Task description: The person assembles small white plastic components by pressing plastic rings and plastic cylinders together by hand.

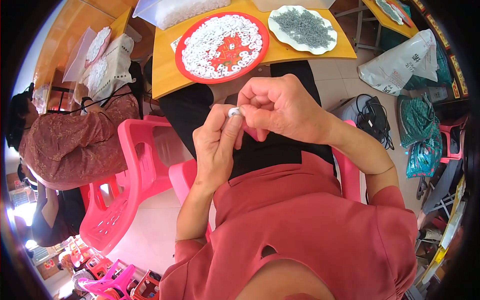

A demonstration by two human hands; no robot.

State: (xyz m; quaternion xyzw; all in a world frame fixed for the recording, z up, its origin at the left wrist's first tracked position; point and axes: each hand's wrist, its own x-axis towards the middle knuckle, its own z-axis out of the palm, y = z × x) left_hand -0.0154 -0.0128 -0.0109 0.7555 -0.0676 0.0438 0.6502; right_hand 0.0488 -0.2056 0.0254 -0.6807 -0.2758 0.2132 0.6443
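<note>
Pinching a small, white, oval plastic-looking piece [233, 112] between thumb and index finger, the person's left hand [216, 140] has it up in front of their lap, just short of the table. The right hand [287, 110] is right there too, thumb and index tips drawn in narrow at the piece's edge (can't tell if they're gripping it or something tiny beside it, the fingers cover that bit). Past the hands there's a yellow-brown wooden table [165, 72] with a round red plate [265, 47] covered in loose white pieces [210, 37], some bare red showing in the middle. Just right of that sits a white, wavy-edged plate [320, 50] piled with thin grey pieces [304, 27].
</note>
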